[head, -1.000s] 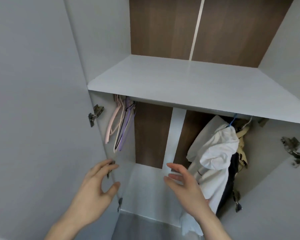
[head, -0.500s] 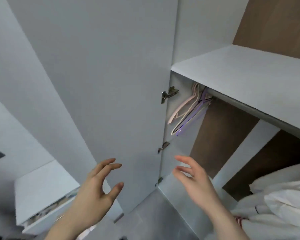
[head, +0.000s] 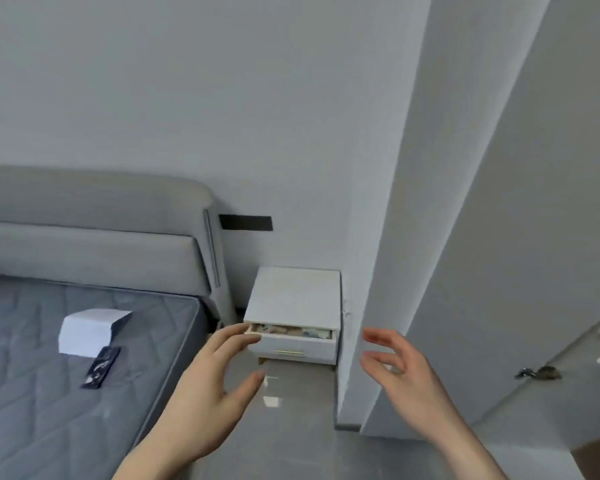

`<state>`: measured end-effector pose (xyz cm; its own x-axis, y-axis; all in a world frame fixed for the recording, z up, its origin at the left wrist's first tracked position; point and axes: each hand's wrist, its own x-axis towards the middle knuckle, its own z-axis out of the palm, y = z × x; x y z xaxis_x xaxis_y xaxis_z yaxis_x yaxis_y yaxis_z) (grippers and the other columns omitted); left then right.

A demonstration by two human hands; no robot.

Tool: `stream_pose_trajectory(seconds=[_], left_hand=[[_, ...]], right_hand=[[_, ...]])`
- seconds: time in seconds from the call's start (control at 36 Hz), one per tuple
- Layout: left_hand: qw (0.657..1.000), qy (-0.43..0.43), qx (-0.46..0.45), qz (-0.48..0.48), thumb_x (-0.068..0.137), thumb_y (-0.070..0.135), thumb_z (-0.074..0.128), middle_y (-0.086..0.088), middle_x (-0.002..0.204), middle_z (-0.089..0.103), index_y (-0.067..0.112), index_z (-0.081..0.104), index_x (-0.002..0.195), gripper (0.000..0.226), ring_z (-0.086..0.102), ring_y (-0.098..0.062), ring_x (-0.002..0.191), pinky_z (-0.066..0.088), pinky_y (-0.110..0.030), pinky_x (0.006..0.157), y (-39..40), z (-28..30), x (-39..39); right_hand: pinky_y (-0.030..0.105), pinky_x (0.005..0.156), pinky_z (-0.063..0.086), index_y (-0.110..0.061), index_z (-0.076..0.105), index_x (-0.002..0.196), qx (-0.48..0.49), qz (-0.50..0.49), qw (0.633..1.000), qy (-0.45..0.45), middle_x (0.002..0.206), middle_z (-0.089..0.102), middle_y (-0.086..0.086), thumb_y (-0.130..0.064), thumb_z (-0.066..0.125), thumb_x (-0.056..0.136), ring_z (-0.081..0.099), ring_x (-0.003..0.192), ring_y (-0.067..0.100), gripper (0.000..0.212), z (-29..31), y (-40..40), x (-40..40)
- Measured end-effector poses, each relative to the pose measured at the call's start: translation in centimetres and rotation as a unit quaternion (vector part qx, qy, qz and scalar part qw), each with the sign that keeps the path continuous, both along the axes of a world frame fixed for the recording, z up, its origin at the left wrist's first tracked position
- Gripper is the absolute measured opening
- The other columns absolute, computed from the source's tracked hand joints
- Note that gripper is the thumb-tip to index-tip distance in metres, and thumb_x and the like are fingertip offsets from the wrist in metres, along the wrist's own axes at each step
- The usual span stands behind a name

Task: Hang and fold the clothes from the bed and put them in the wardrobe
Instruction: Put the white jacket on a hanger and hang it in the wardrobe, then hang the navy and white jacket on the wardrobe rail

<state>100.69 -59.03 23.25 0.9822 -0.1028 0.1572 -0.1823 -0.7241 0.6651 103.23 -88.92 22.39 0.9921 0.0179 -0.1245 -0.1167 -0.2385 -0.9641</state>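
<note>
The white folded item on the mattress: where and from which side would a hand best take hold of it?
The white folded item lies flat on the mattress, and its right end, nearest the left hand, lifts slightly into a loose flap. Probably best to come from that side, slide the fingers under the raised edge and pinch with the thumb on top. Both hands are empty.
</note>
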Motion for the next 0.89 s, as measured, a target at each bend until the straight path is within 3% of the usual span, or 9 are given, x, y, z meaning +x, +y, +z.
stream_pose_trajectory(seconds=[0.14, 0.25, 0.33, 0.47, 0.56, 0.67, 0.81, 0.89], left_hand=[[0.995, 0.022, -0.004, 0.096, 0.090, 0.040, 0.072, 0.037, 0.144, 0.039, 0.049, 0.057, 0.125, 0.039, 0.040, 0.014, 0.133, 0.035, -0.015, 0.103, 9.8, -0.7, -4.5], [0.986, 0.038, -0.004, 0.164, 0.090, 0.041, 0.072, 0.039, 0.142, 0.038, 0.052, 0.056, 0.123, 0.037, 0.040, 0.018, 0.129, 0.032, -0.008, 0.097, 17.0, -1.3, -8.4], [0.977, 0.051, 0.002, 0.209, 0.091, 0.041, 0.071, 0.037, 0.143, 0.037, 0.049, 0.056, 0.124, 0.037, 0.042, 0.016, 0.128, 0.031, -0.004, 0.096, 21.8, -2.1, -11.4], [0.955, 0.069, 0.002, 0.287, 0.091, 0.043, 0.069, 0.039, 0.144, 0.034, 0.049, 0.054, 0.125, 0.037, 0.039, 0.020, 0.127, 0.026, 0.002, 0.096, 28.0, -2.8, -16.7], [0.936, 0.074, -0.007, 0.344, 0.091, 0.043, 0.070, 0.042, 0.143, 0.034, 0.050, 0.054, 0.125, 0.038, 0.038, 0.023, 0.124, 0.026, 0.003, 0.095, 30.5, -3.0, -19.8], [0.902, 0.079, -0.016, 0.425, 0.091, 0.046, 0.069, 0.041, 0.143, 0.035, 0.050, 0.053, 0.127, 0.040, 0.047, 0.015, 0.120, 0.036, -0.011, 0.098, 32.5, -3.5, -23.9], [0.851, 0.100, -0.023, 0.515, 0.090, 0.043, 0.071, 0.037, 0.141, 0.037, 0.048, 0.054, 0.125, 0.039, 0.045, 0.014, 0.124, 0.033, -0.010, 0.099, 32.8, -4.5, -28.6], [0.822, 0.104, -0.034, 0.559, 0.090, 0.042, 0.071, 0.039, 0.138, 0.038, 0.050, 0.053, 0.122, 0.037, 0.044, 0.015, 0.124, 0.033, -0.012, 0.101, 32.6, -5.4, -31.2]], right_hand=[[0.018, 0.085, 0.048, -0.037, 0.065, 0.115, 0.002, 0.094, 0.996, 0.004, 0.114, 0.067, -0.029, -0.020, 0.072, 0.091, 0.068, 0.099, -0.003, 0.031, 0.7, 10.6, 0.8], [0.002, 0.074, 0.044, -0.028, 0.066, 0.115, 0.005, 0.177, 0.984, 0.018, 0.114, 0.070, -0.019, -0.013, 0.071, 0.091, 0.067, 0.095, -0.007, 0.028, 0.4, 18.8, 0.3], [0.004, 0.071, 0.046, -0.026, 0.067, 0.114, -0.007, 0.237, 0.971, 0.024, 0.116, 0.070, -0.012, -0.009, 0.072, 0.091, 0.068, 0.092, -0.004, 0.030, -0.4, 24.5, -0.3], [0.011, 0.077, 0.050, -0.032, 0.067, 0.113, -0.016, 0.334, 0.942, 0.022, 0.111, 0.070, -0.022, -0.012, 0.073, 0.090, 0.069, 0.096, 0.000, 0.031, -1.3, 33.3, -1.3], [0.014, 0.079, 0.051, -0.032, 0.068, 0.113, -0.025, 0.389, 0.921, 0.023, 0.111, 0.070, -0.020, -0.012, 0.075, 0.088, 0.070, 0.095, 0.004, 0.032, -1.7, 37.9, -1.9], [0.016, 0.079, 0.053, -0.028, 0.071, 0.111, -0.025, 0.451, 0.892, 0.030, 0.110, 0.072, -0.013, -0.007, 0.076, 0.086, 0.070, 0.093, 0.009, 0.033, -2.3, 43.3, -2.6], [0.020, 0.082, 0.053, -0.034, 0.069, 0.113, -0.034, 0.539, 0.840, 0.040, 0.114, 0.069, -0.021, -0.015, 0.076, 0.088, 0.069, 0.099, 0.006, 0.032, -2.9, 48.0, -3.3], [0.014, 0.078, 0.051, -0.037, 0.068, 0.112, -0.043, 0.576, 0.816, 0.033, 0.113, 0.069, -0.024, -0.018, 0.075, 0.089, 0.068, 0.098, 0.002, 0.031, -3.3, 50.4, -3.6]])
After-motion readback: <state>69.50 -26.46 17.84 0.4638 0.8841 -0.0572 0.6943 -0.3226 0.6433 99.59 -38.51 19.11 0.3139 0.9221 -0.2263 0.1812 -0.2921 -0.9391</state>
